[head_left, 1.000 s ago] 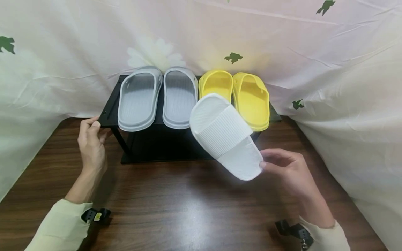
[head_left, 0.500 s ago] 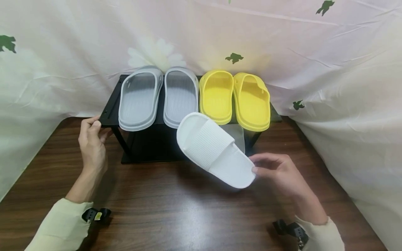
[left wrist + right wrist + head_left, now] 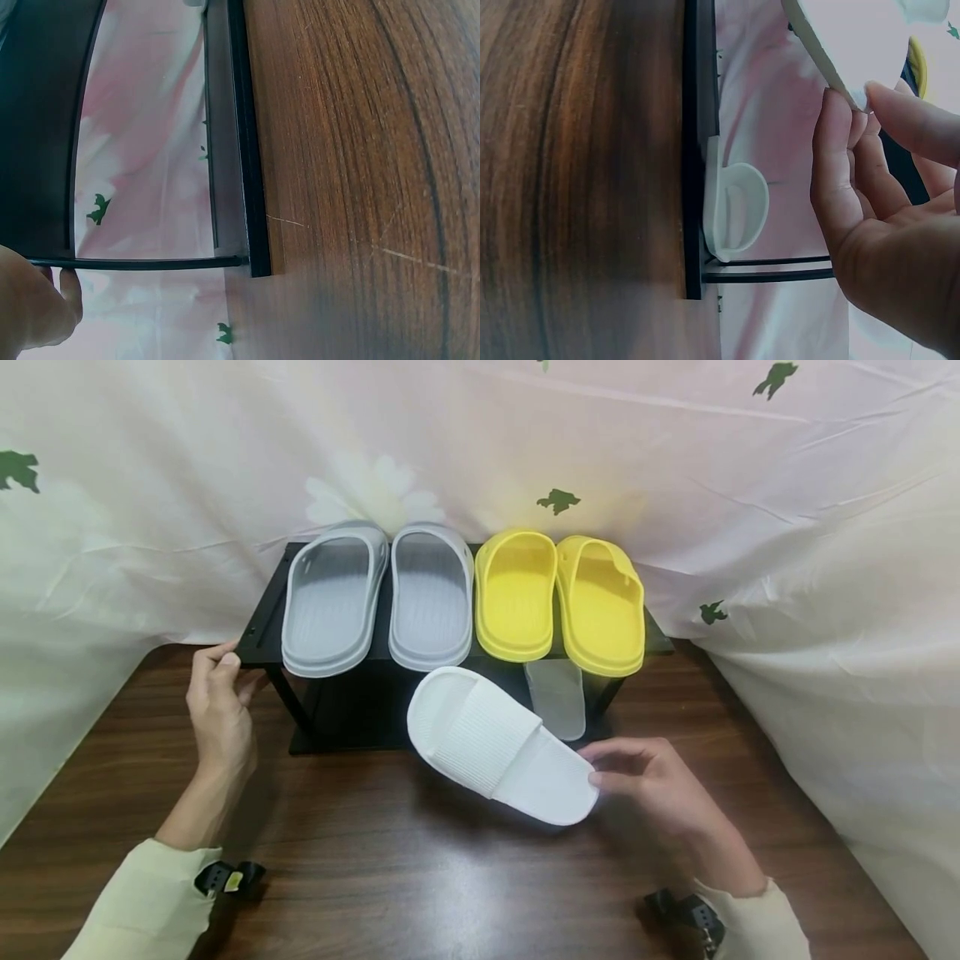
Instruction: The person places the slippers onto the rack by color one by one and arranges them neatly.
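My right hand pinches the heel end of a white slide slipper between thumb and fingers, holding it tilted in front of the black shoe rack. In the right wrist view, thumb and fingertips meet at the edge of that slipper. My left hand grips the front left corner of the rack's upper shelf, thumb on top. Another white slipper lies on the lower shelf at the right; its front part is hidden under the upper shelf, but the right wrist view shows its strap.
On the upper shelf stand a pair of grey clogs at the left and a pair of yellow clogs at the right. The rack stands on a brown wooden tabletop. A pale patterned cloth hangs behind and at both sides.
My right hand has brought the white slipper down and to the left, uncovering the left yellow clog and the slipper on the lower shelf. My left hand has stayed put.
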The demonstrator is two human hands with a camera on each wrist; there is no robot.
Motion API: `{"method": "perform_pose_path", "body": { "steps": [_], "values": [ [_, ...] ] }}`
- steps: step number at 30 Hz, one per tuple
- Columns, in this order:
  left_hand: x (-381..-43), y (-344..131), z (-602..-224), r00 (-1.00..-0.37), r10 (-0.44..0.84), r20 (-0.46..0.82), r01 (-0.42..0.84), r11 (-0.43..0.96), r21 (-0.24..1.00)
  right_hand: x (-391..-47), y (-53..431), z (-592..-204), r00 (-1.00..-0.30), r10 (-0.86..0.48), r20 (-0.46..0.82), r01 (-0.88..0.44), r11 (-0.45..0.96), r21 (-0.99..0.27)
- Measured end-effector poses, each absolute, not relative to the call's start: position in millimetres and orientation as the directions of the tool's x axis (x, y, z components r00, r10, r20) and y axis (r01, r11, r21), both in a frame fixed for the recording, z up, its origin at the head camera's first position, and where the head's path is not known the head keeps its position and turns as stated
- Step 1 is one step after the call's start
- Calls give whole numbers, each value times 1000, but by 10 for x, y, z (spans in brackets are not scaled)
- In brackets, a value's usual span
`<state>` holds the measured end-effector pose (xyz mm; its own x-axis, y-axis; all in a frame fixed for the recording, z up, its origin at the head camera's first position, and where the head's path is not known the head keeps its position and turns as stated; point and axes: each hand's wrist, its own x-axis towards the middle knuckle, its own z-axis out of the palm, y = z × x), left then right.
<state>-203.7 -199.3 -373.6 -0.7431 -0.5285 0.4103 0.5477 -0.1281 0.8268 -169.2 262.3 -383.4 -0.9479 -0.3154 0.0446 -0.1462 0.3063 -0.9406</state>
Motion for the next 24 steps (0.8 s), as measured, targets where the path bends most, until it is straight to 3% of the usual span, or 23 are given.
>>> {"method": "perform_pose_path", "body": {
  "steps": [13,24],
  "values": [
    [-2045,-2009,-3751,-744,-522,418,551,-126,825,-1739,2538,-3889,-962,-264,-64,-41,377,-925],
    [-2057,-2004,-3756,-741,-522,423,565,-144,812,-1784,2449,-3923,-971,-218,-97,15,349,-937]
  ]
}}
